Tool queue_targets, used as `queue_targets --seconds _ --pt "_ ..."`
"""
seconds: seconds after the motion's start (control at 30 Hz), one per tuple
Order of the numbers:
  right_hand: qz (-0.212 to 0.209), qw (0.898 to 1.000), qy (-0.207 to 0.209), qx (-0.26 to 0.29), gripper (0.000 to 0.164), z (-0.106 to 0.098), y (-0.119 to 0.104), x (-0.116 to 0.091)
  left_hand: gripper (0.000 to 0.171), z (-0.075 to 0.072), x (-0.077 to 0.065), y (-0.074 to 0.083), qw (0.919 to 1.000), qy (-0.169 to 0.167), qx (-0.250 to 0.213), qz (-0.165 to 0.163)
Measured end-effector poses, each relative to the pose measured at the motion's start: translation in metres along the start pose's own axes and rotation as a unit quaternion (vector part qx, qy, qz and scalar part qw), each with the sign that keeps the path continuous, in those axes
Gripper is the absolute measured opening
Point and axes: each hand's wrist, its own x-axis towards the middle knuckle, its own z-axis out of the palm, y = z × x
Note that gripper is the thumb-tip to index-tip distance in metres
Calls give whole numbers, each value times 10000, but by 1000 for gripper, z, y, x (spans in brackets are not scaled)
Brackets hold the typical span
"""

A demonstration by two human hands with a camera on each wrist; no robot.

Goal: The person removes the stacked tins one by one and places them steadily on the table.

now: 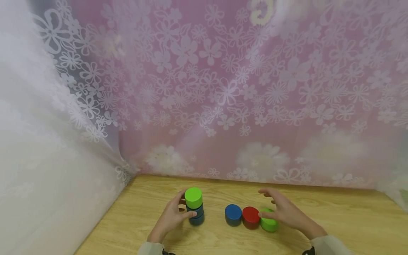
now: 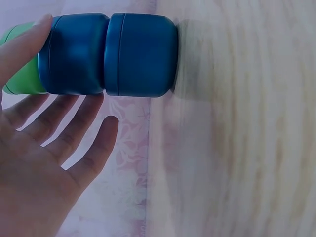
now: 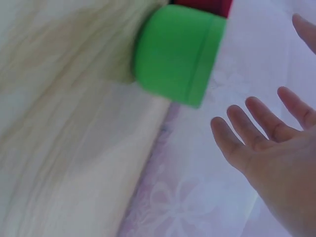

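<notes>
On the left of the table stands a stack of small round lidded tins: a green tin (image 1: 193,197) on top, a middle blue tin (image 2: 76,54) and a bottom blue tin (image 2: 143,54). My left hand (image 1: 172,216) holds the stack, thumb on one side near the joint of the green and middle blue tins, fingers on the other. My right hand (image 1: 285,210) has its fingers spread over a second green tin (image 3: 173,54). In the right wrist view it is apart from that tin. Left of it stand a red tin (image 1: 251,217) and another blue tin (image 1: 233,215).
The three single tins stand in a row on the light wooden table (image 1: 213,241), right of the stack. A pink flowered curtain (image 1: 223,106) hangs along the table's back edge, and a whitish sheet (image 1: 47,159) borders its left side.
</notes>
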Motion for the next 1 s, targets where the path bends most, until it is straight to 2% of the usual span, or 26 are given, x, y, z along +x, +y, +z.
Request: queue_targets --seconds 0.33,0.53,0.77,1.0 --pt "-332 9983 385 277 60 13 -21 18 80 4 -4 -9 9991 -240 -316 -114" --pt "-180 9977 384 528 63 20 -31 25 77 5 -4 -14 9989 -293 -306 -176" --pt "-610 9949 421 688 58 31 -41 36 76 6 -4 -12 9984 -332 -361 -291" --pt "-662 9933 309 896 57 42 -51 45 67 5 -4 -11 9982 -439 -306 -274"
